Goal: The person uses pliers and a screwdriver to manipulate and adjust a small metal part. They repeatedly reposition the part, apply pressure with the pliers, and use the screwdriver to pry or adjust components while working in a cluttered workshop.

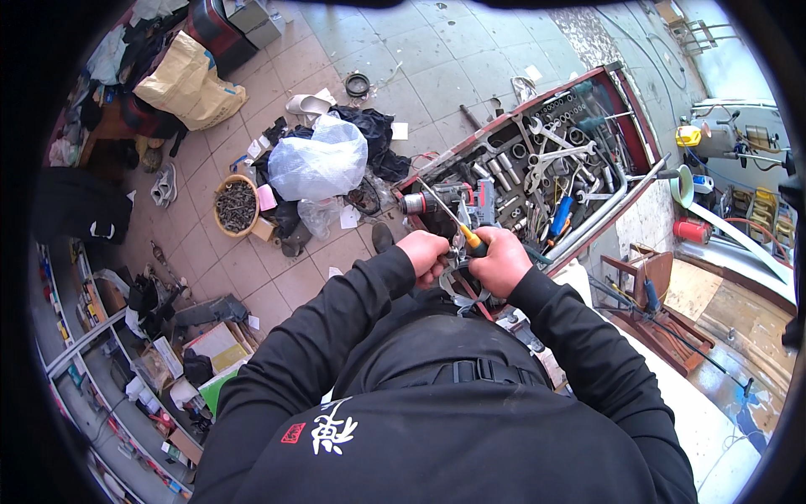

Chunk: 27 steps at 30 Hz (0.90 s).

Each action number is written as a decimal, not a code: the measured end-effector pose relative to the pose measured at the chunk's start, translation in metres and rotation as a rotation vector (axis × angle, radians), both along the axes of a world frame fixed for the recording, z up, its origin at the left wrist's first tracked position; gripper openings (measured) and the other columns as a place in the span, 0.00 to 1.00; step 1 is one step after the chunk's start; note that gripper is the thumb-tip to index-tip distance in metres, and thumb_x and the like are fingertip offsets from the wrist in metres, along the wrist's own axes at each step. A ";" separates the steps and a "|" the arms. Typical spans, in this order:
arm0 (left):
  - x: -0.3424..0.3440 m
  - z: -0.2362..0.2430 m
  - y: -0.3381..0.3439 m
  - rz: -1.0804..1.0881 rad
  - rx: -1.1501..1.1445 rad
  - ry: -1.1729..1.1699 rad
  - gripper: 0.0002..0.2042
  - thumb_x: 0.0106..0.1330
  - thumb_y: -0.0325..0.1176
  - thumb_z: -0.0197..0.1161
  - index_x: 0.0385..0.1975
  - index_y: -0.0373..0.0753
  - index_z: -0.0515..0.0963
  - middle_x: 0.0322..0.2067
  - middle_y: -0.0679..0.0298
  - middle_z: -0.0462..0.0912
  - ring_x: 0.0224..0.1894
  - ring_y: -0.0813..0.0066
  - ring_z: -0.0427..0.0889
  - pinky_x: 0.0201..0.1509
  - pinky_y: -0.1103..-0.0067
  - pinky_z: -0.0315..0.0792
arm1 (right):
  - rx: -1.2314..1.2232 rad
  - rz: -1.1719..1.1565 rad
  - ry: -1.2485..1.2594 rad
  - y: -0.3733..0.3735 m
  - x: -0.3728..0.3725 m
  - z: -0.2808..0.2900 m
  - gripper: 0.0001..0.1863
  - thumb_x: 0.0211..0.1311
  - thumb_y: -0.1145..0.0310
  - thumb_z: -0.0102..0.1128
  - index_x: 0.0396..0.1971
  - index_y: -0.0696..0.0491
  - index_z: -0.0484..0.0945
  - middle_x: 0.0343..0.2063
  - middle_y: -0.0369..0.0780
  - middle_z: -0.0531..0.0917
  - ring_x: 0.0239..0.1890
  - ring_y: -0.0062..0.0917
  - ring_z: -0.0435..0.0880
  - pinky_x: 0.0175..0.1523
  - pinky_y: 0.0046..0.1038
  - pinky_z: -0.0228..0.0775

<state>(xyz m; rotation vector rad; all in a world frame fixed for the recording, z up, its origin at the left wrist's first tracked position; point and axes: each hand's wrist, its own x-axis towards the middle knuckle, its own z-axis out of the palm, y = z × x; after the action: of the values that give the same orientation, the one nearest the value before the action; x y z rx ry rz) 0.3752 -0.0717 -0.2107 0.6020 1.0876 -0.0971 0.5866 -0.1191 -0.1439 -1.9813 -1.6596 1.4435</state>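
Observation:
My right hand (501,262) is closed around the yellow and dark handle of a screwdriver (471,238), whose thin shaft slants up to the left. Close beside it, my left hand (426,258) has its fingers curled together at a small metal piece (456,246); its exact kind and how it is gripped are hard to make out. Just beyond my hands, a red and grey power tool (478,202) lies at the near left end of a red tool tray (640,126). Steel wrenches (564,154), sockets (507,168) and a blue-handled screwdriver (561,216) crowd the tray.
On the tiled floor to the left stand a round basket of small metal parts (238,207) and a clear plastic bag (323,160) over dark cloth. Shelves (92,370) line the lower left. A brown wooden frame (663,328) with tools sits at the right, near a red can (692,231).

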 end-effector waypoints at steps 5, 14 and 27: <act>-0.008 0.014 -0.022 0.065 0.698 -0.064 0.12 0.72 0.31 0.66 0.51 0.34 0.81 0.35 0.58 0.86 0.32 0.71 0.87 0.37 0.71 0.81 | -0.013 -0.050 0.067 0.000 0.005 -0.002 0.13 0.52 0.76 0.68 0.38 0.64 0.83 0.31 0.52 0.85 0.35 0.43 0.86 0.49 0.40 0.80; -0.006 0.030 -0.040 -0.062 1.455 -0.105 0.19 0.68 0.25 0.73 0.57 0.36 0.78 0.37 0.53 0.86 0.39 0.50 0.88 0.43 0.62 0.81 | 0.017 0.041 -0.009 0.004 0.004 0.000 0.13 0.53 0.73 0.69 0.38 0.62 0.85 0.39 0.55 0.88 0.48 0.55 0.88 0.57 0.47 0.79; 0.020 0.047 -0.021 0.551 0.008 -0.040 0.07 0.78 0.25 0.61 0.51 0.42 0.77 0.25 0.70 0.80 0.19 0.80 0.78 0.22 0.77 0.74 | -0.044 0.030 -0.004 0.006 0.001 0.002 0.13 0.53 0.74 0.68 0.39 0.62 0.85 0.38 0.55 0.88 0.47 0.54 0.88 0.56 0.46 0.80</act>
<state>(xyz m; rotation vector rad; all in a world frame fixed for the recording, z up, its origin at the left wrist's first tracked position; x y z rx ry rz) 0.3950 -0.0923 -0.1639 0.2928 1.1805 0.3960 0.5878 -0.1128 -0.1418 -1.9917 -1.6803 1.5005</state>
